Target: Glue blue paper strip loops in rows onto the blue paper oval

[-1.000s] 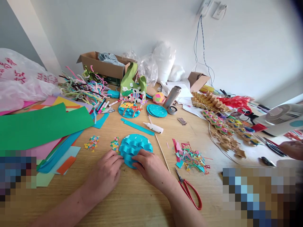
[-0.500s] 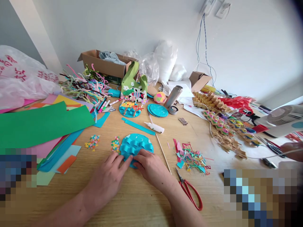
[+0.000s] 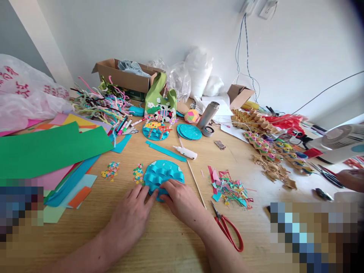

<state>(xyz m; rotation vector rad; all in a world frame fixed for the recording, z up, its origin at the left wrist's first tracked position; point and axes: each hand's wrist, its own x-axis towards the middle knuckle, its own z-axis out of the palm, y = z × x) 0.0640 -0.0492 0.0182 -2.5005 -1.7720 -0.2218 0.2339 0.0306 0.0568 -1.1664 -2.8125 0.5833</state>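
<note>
A round blue disc [image 3: 163, 167] with rows of curled blue paper strips lies on the table in front of me. My left hand [image 3: 132, 210] touches its lower left edge with the fingertips. Over the lower right part of the disc, my right hand [image 3: 182, 199] presses with bent fingers. The fingertips of both hands nearly meet at a curl near the bottom edge, and what lies between them is too small to make out. Small paper dots [image 3: 138, 173] lie just left of the disc. Beyond it are a blue strip [image 3: 166, 151] and a white glue bottle [image 3: 185, 152].
Red-handled scissors [image 3: 231, 231], a thin stick [image 3: 196, 184] and paper scraps [image 3: 231, 189] lie to the right. Coloured sheets [image 3: 51, 151] cover the left side. A steel flask [image 3: 209, 115] stands farther back. Another person's hand [image 3: 352, 179] is at the far right.
My hands have hardly moved and stay on the lower part of the disc. At the far right, the cord that crossed the table now runs up across the wall.
</note>
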